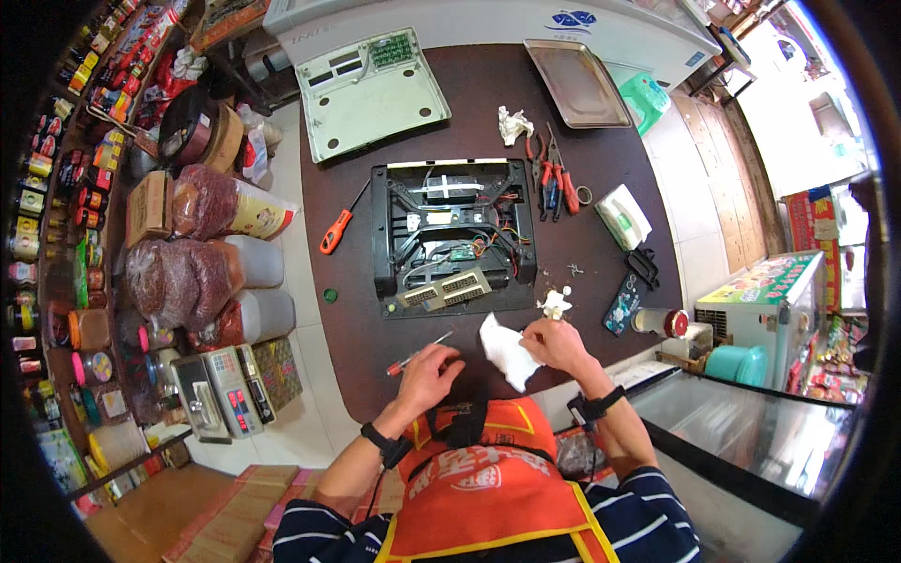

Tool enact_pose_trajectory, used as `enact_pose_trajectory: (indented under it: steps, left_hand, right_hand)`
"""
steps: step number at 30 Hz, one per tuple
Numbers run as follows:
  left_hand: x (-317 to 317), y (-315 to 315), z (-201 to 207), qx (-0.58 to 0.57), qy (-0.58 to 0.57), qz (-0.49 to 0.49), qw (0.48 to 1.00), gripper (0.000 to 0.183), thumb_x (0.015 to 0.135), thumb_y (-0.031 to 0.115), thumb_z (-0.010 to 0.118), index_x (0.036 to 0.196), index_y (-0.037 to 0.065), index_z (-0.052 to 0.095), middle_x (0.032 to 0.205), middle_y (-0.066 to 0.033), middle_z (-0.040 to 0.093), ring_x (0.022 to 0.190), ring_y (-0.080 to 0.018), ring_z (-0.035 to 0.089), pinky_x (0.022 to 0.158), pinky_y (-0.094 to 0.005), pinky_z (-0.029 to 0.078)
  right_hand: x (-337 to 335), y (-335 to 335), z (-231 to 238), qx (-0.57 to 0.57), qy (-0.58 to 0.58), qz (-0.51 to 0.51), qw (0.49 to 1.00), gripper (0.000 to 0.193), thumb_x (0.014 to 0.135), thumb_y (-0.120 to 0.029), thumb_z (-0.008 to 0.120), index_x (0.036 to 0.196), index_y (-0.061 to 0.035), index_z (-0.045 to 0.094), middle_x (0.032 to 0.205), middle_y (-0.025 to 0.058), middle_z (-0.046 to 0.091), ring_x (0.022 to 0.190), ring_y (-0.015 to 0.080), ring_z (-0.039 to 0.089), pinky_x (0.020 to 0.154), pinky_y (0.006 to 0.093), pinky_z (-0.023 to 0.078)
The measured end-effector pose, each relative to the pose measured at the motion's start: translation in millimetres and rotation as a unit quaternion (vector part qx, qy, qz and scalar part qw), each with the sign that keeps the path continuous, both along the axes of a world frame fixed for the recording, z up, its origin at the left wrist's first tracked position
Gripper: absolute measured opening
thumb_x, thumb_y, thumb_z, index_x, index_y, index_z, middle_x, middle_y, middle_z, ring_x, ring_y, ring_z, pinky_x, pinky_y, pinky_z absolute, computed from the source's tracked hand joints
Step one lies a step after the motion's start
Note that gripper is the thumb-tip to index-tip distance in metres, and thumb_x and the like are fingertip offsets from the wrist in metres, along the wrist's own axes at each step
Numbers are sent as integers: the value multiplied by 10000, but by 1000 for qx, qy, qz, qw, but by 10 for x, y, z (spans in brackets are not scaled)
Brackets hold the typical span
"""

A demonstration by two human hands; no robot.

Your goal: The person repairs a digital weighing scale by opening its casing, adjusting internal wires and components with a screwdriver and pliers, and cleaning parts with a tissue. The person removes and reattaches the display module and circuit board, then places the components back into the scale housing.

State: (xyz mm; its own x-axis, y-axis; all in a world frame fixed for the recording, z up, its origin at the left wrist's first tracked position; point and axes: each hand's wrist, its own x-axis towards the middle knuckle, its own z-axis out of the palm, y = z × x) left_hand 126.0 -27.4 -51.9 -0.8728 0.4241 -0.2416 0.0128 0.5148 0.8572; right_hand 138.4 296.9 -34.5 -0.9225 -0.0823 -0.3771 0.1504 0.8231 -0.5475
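Note:
In my right hand (561,346), pinched fingers hold the edge of a white paper tissue (505,351) spread over the near side of the table. My left hand (430,377) rests at the near edge with loosely bent fingers apart and nothing visible between them. Just beyond its fingers lies a slim screwdriver (398,367) with a red handle; whether they touch I cannot tell. Ahead of both hands is an opened black device frame (383,230) with wires and circuit boards inside. A beige slotted panel (443,290) leans across its near side.
A pale green cover (375,117) and a metal tray (580,84) lie at the far side. An orange screwdriver (336,232) is left of the frame; red-handled pliers (570,192), a phone (622,303) and a lidded jar (660,323) are on the right. Small screws (574,269) lie nearby.

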Motion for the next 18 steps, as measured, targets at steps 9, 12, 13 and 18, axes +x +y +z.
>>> enact_pose_trajectory:
  steps: [9, 12, 13, 18]
  left_hand:
    - [-27, 768, 49, 129, -27, -62, 989, 269, 1056, 253, 743, 1045, -15, 735, 854, -223, 730, 736, -367, 735, 675, -460, 552]
    - [-9, 713, 46, 98, -17, -86, 991, 283, 1054, 284, 736, 1022, 2, 738, 858, -230, 727, 786, -437, 728, 705, -499, 553]
    - [-45, 689, 36, 27, -56, -179, 982, 288, 1048, 295, 742, 1009, 9, 739, 866, -231, 726, 790, -446, 722, 710, -512, 551]
    - [-84, 609, 110, 169, 52, -133, 975, 224, 1000, 202, 805, 1040, 9, 698, 1001, -176, 710, 813, -372, 714, 722, -446, 563]
  right_hand:
    - [365, -158, 226, -167, 18, -81, 982, 296, 878, -200, 924, 1094, -48, 790, 1012, 128, 733, 836, 270, 711, 764, 413, 582]
    - [399, -145, 282, -142, 85, -90, 982, 691, 807, -139, 960, 1426, -53, 665, 1330, 171, 674, 1164, 327, 680, 1016, 414, 571]
    - [399, -141, 280, -149, 102, -66, 981, 723, 815, -158, 950, 1460, -45, 644, 1382, 205, 671, 1263, 395, 670, 1115, 450, 555]
    - [389, -365, 125, -245, -71, -43, 966, 395, 942, -174, 865, 1277, -13, 732, 1156, 186, 760, 906, 264, 743, 797, 426, 596]
